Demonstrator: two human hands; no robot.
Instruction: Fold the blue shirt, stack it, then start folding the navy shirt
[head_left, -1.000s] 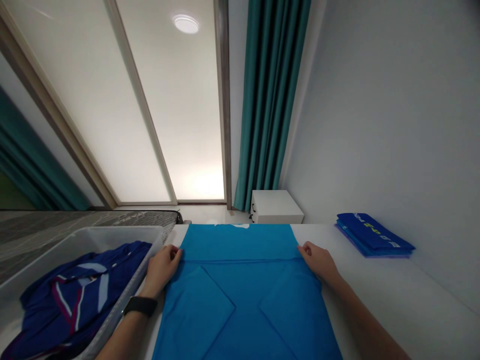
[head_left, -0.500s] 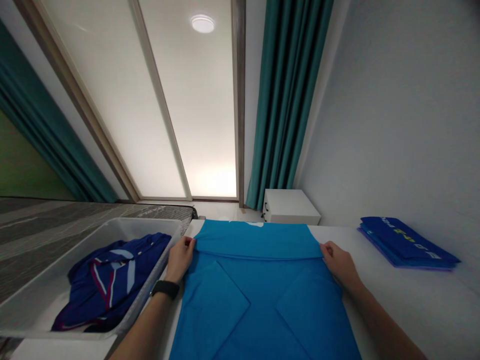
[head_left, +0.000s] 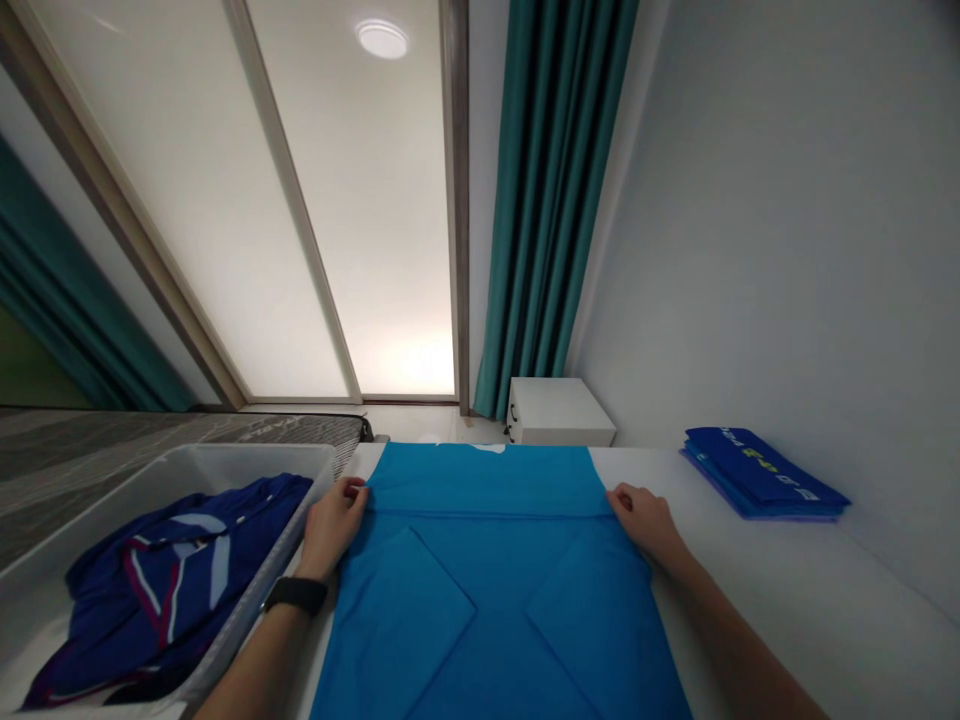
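White smooth table [head_left: 847, 625], pale grey wall [head_left: 787, 220] at right; frosted-glass sliding door [head_left: 367, 200], long teal fabric curtain [head_left: 547, 200] and small white drawer cabinet [head_left: 562, 408] behind. Bright-blue cloth garment [head_left: 501, 590] flat on table, centre, far end folded over. Left hand [head_left: 335, 520]: fingers nearly closed, pinching fold's left edge. Right hand [head_left: 646, 518]: same, right edge. Translucent plastic bin [head_left: 259, 458] with navy striped garment [head_left: 195, 565] left; dark-blue folded cloth stack [head_left: 757, 472] right, near wall.
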